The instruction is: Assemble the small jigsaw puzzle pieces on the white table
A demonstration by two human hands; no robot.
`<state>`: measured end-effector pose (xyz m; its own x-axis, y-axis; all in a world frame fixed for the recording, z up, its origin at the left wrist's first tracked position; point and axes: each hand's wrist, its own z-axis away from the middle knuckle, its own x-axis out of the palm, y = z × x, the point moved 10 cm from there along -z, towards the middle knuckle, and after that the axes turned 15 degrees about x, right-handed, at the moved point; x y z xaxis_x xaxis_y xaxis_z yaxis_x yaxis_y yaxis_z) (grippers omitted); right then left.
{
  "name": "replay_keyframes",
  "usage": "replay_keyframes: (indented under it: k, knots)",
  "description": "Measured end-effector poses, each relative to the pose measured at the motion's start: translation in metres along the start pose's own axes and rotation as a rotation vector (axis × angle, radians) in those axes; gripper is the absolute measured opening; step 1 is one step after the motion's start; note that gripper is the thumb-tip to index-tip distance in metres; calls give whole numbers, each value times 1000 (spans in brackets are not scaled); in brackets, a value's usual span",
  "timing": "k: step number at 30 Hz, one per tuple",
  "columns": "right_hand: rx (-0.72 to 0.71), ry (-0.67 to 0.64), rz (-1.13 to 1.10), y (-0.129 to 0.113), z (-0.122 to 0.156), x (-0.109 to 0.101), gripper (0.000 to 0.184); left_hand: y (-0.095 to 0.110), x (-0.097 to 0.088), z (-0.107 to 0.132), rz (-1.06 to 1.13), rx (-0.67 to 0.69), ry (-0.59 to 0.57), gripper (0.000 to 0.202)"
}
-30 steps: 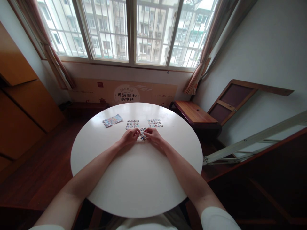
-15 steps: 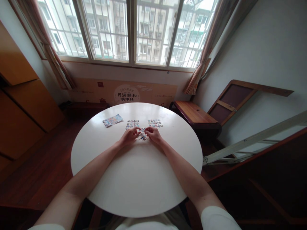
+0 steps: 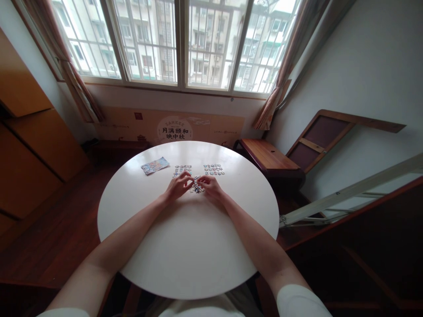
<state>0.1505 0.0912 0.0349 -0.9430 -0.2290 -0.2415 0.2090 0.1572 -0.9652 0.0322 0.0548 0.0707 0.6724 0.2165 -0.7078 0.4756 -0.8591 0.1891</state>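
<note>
My left hand (image 3: 179,185) and my right hand (image 3: 211,184) face each other over a small heap of jigsaw puzzle pieces (image 3: 197,189) on the white table. The left thumb and index finger are pinched together on what appears to be a puzzle piece, close to the right fingertips. My right fingers are pressed together just above the heap; whatever they hold is too small to make out. Behind the hands, loose pieces lie in short rows: a left group (image 3: 183,168), partly hidden by my left hand, and a right group (image 3: 214,169).
A colourful picture sheet (image 3: 155,165) lies at the back left of the round white table (image 3: 185,246). Beyond the table stand a wooden bench (image 3: 269,154) and a printed cardboard panel (image 3: 211,125) below the window. A ladder-like metal frame (image 3: 343,196) leans at the right.
My left hand has lifted slightly, and its index finger and thumb have come together. The right fingertips have shifted slightly left and down towards the heap.
</note>
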Motion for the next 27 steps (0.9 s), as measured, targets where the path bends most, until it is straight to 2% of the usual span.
replay_keyframes:
  k: [4,9,11,14,19,23,27]
  knots:
    - [23,30,-40,3,-1,-4,29,-7,-11,0,50,-63,99,17]
    - [43,60,-54,7,-1,-8,32,-43,-40,16,-17,-294,350,11]
    - [43,62,-59,7,-1,-8,31,-55,-43,23,-29,-366,393,8]
    - [46,58,-65,7,-1,-8,30,-65,-44,26,-2,-391,413,9]
    - [57,54,-60,6,0,-8,28,-68,-52,29,-127,-397,351,15]
    - [62,53,-48,3,1,-7,28,-65,-51,25,-252,-340,200,16]
    - [76,52,-56,3,1,-6,29,-56,-38,18,-306,-239,44,17]
